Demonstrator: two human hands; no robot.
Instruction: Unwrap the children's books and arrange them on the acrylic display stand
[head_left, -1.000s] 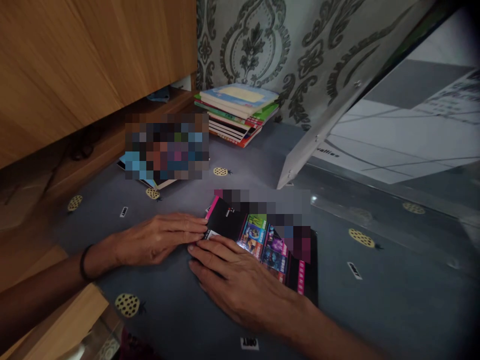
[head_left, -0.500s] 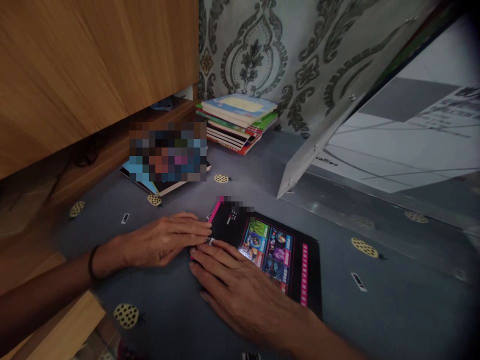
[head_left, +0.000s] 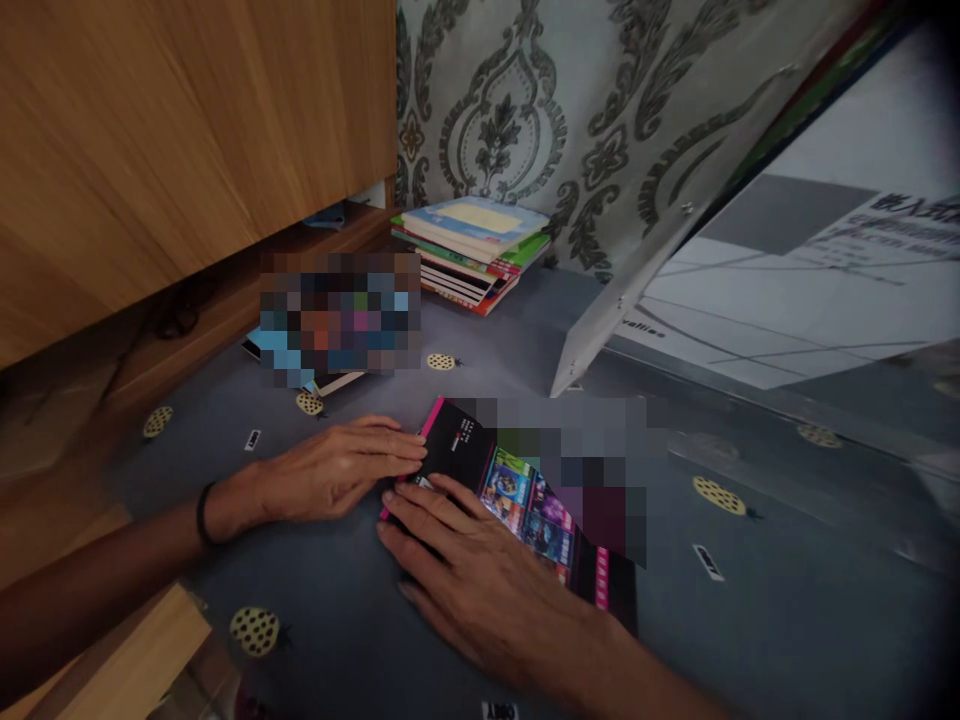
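Note:
A black book [head_left: 461, 440] with a pink spine edge and a grid of colourful pictures lies on the grey-blue tablecloth, part of its cover blurred out. My left hand [head_left: 330, 468], a dark band at its wrist, rests at the book's spine edge with fingers stretched out and close together. My right hand [head_left: 480, 570] lies flat across the near part of the cover, its fingertips reaching the spine edge. It hides the book's near corner. Neither hand is wrapped around anything.
Behind the hands lie a pixelated book or books [head_left: 337, 330] and a stack of books [head_left: 472, 250] against the patterned wall. A clear-edged panel [head_left: 600, 330] and a white printed board stand at the right. A wooden cabinet [head_left: 187, 130] overhangs the left.
Both hands stay nearly in place on the book; the left shifts very slightly right. The view moves a little.

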